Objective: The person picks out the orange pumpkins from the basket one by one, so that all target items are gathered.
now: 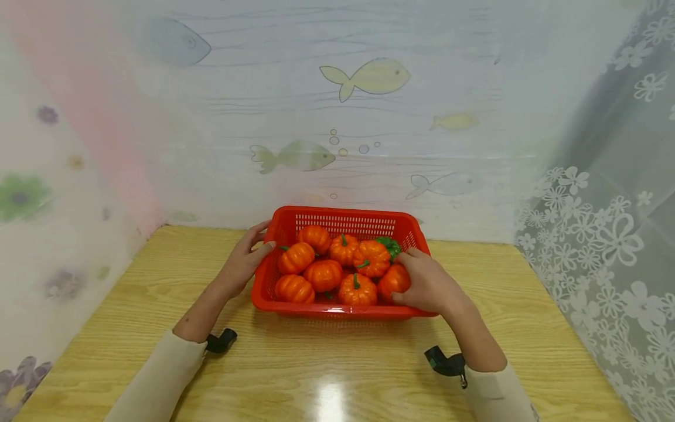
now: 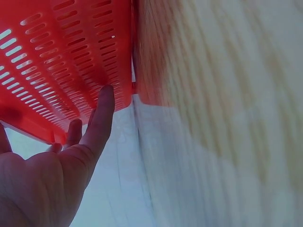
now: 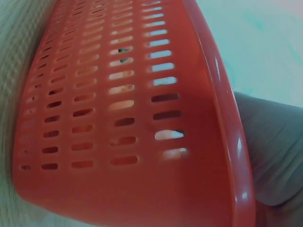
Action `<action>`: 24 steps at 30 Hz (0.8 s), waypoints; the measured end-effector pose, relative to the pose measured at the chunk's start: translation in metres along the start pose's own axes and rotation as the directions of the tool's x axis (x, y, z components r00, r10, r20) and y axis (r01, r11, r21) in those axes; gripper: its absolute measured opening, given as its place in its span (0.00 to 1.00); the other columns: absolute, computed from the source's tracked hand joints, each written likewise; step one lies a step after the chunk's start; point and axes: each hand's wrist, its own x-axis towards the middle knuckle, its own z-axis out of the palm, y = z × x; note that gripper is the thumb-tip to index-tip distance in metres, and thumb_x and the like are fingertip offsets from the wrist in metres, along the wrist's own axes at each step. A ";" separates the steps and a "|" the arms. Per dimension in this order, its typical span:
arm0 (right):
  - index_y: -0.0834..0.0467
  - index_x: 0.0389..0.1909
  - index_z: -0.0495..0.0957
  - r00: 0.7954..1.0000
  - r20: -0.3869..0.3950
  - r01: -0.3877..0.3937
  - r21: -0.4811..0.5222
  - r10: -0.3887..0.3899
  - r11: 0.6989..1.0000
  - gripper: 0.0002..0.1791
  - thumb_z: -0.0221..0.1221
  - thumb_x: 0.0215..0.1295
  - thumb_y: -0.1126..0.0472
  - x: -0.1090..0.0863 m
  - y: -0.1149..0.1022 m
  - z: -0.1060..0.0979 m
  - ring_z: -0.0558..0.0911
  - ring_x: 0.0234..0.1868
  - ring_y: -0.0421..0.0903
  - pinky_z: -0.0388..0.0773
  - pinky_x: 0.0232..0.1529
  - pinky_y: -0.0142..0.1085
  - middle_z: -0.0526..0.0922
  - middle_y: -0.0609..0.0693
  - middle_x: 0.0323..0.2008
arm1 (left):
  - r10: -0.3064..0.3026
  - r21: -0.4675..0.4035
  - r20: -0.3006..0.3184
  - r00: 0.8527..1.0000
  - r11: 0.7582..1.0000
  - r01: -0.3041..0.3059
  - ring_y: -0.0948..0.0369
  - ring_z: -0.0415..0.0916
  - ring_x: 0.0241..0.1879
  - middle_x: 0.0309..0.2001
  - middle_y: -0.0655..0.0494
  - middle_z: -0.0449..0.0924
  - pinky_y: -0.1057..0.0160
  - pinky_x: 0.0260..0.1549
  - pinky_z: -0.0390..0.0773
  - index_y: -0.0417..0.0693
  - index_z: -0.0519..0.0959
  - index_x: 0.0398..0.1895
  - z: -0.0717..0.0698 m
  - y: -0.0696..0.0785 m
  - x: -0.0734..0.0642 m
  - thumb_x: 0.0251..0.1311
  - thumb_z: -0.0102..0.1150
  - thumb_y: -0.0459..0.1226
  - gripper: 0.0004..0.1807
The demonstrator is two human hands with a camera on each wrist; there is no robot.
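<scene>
- The left hand (image 1: 246, 257), fingers fairly straight and a little apart, touches the red basket (image 1: 337, 308) at nine o'clock.
- The right hand (image 1: 428, 282) reaches over the rim at three o'clock, finger and thumb curled round an orange pumpkin (image 1: 392, 283) inside at four; fingertips partly hidden.
- One basket, at the table's (image 1: 263, 375) twelve o'clock.
- Eight orange pumpkins visible, one green piece (image 1: 391, 247) at two.
</scene>
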 end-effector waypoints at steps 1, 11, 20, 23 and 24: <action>0.64 0.55 0.82 1.000 -0.006 0.009 0.011 -0.009 1.000 0.31 0.78 0.53 0.54 0.000 0.001 0.000 0.81 0.48 0.54 0.83 0.56 0.53 0.80 0.56 0.51 | 0.001 0.001 -0.001 1.000 1.000 -0.001 0.38 0.75 0.65 0.72 0.36 0.67 0.56 0.54 0.85 0.51 0.55 0.86 0.000 0.000 0.000 0.82 0.51 0.42 0.34; 0.61 0.57 0.84 0.993 -0.101 0.080 0.128 -0.067 0.989 0.30 0.75 0.52 0.55 -0.004 0.010 -0.013 0.79 0.41 0.46 0.83 0.44 0.43 0.76 0.49 0.46 | 0.001 -0.012 -0.006 1.000 1.000 -0.001 0.39 0.74 0.65 0.72 0.35 0.67 0.59 0.53 0.86 0.51 0.55 0.85 -0.001 0.001 0.000 0.82 0.51 0.41 0.34; 0.58 0.62 0.82 0.985 -0.150 0.123 0.270 -0.084 0.955 0.29 0.75 0.58 0.58 -0.010 0.020 -0.028 0.79 0.42 0.46 0.86 0.41 0.43 0.76 0.50 0.49 | -0.008 0.000 0.003 1.000 1.000 0.008 0.39 0.74 0.67 0.73 0.38 0.66 0.54 0.55 0.85 0.54 0.55 0.85 -0.002 0.001 0.000 0.82 0.52 0.43 0.34; 0.56 0.64 0.81 0.985 -0.154 0.126 0.334 -0.078 0.934 0.29 0.73 0.61 0.60 -0.013 0.024 -0.032 0.80 0.43 0.46 0.87 0.44 0.43 0.75 0.51 0.51 | -0.006 0.006 0.009 1.000 1.000 0.006 0.38 0.73 0.67 0.73 0.38 0.66 0.53 0.55 0.85 0.54 0.54 0.86 -0.002 0.001 -0.001 0.82 0.51 0.43 0.34; 0.56 0.65 0.81 0.985 -0.153 0.124 0.353 -0.073 0.927 0.29 0.73 0.62 0.60 -0.013 0.025 -0.033 0.81 0.44 0.46 0.87 0.45 0.43 0.74 0.51 0.51 | -0.006 0.005 0.010 1.000 1.000 0.006 0.38 0.73 0.67 0.73 0.38 0.66 0.53 0.55 0.85 0.54 0.54 0.86 -0.002 0.001 -0.001 0.82 0.51 0.43 0.34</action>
